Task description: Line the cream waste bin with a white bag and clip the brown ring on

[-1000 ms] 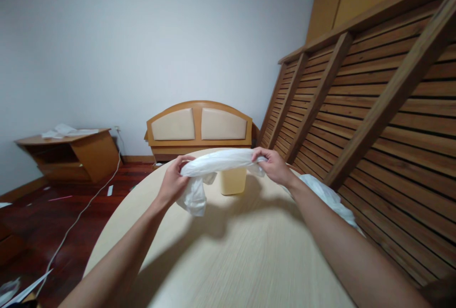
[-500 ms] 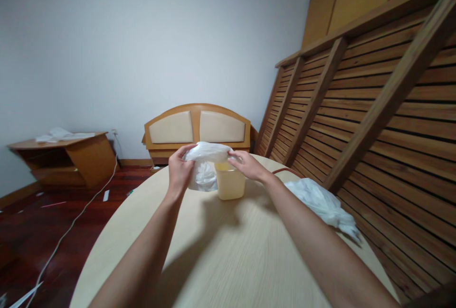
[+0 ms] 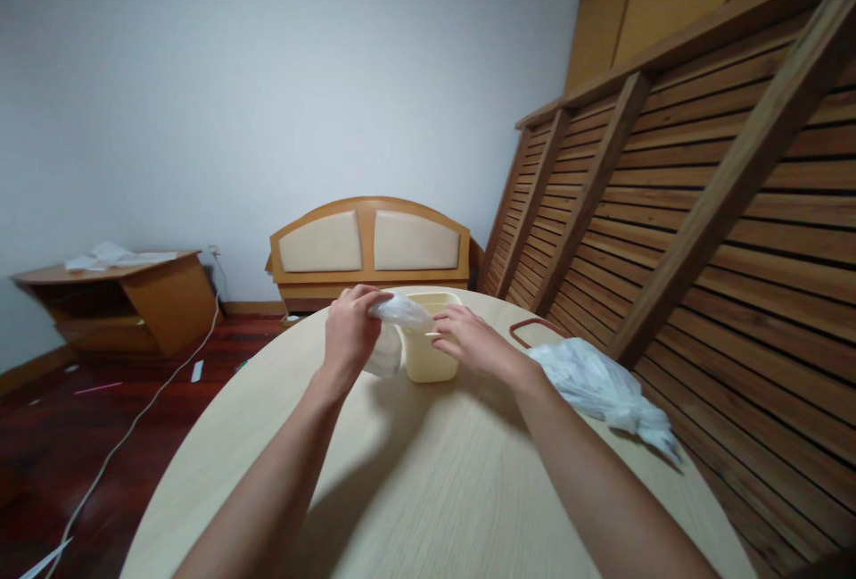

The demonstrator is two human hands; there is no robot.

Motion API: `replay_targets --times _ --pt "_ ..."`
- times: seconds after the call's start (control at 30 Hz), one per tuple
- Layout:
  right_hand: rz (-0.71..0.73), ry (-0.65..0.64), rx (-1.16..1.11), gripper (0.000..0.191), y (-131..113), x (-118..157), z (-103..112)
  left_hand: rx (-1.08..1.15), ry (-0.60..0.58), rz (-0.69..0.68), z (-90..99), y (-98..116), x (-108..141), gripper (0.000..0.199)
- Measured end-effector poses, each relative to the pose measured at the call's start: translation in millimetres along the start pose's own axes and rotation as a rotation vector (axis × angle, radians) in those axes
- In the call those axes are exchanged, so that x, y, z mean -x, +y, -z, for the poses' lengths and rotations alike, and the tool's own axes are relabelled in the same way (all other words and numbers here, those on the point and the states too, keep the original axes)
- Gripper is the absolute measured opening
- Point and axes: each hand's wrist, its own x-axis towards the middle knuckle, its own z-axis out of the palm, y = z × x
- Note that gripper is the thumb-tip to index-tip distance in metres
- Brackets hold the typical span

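Above the pale round table, my left hand (image 3: 352, 329) is closed on a thin white plastic bag (image 3: 405, 312). The bag stretches sideways towards my right hand (image 3: 468, 338), whose fingers are bent at its right end. Behind and below the bag stands a cream plastic bin (image 3: 432, 360), its open top partly hidden by the bag and my right fingers. A translucent part of the bag hangs down on the bin's left side.
A tied white bag (image 3: 595, 383) lies at the right on the table (image 3: 428, 490), beside a reddish-brown loop (image 3: 535, 324). A slatted wooden frame (image 3: 669, 231) leans along the right. Behind are a headboard (image 3: 370, 240) and, at left, a desk (image 3: 167, 302).
The bag is now lower and more bunched together, showing more of the bin's rim. Both hands have moved down a little, and my right hand has turned further over the bin.
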Motion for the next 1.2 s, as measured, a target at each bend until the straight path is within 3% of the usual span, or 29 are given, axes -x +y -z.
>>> replay_targets --times 0.27,0.43,0.5,0.57,0.73,0.83,0.97,1.07,1.2 --pt "0.082 -0.120 -0.119 0.013 -19 17 24 -0.089 -0.067 -0.319 3.3 19 7 0.047" --pt "-0.016 -0.042 -0.257 0.037 -33 22 35 -0.107 -0.201 -0.452 9.7 30 12 0.046" --pt "-0.030 0.006 -0.317 0.046 -38 22 34 -0.116 -0.229 -0.452 11.1 35 14 0.044" --pt "-0.031 0.034 -0.363 0.044 -39 21 32 -0.120 -0.251 -0.443 11.3 39 15 0.040" --pt "-0.046 0.068 -0.319 0.007 -31 19 29 0.029 -0.324 -0.422 16.6 42 19 0.044" --pt "-0.054 0.092 -0.296 0.008 -19 20 31 0.191 -0.381 -0.404 27.2 43 20 0.046" --pt "-0.072 0.134 -0.208 0.011 -5 24 35 0.430 -0.415 -0.239 38.8 37 17 0.044" --pt "-0.086 0.165 -0.132 0.012 -2 25 38 0.467 -0.435 -0.168 40.7 26 12 0.043" --pt "-0.092 0.163 -0.094 0.011 -5 26 41 0.445 -0.546 -0.187 38.8 17 11 0.041"
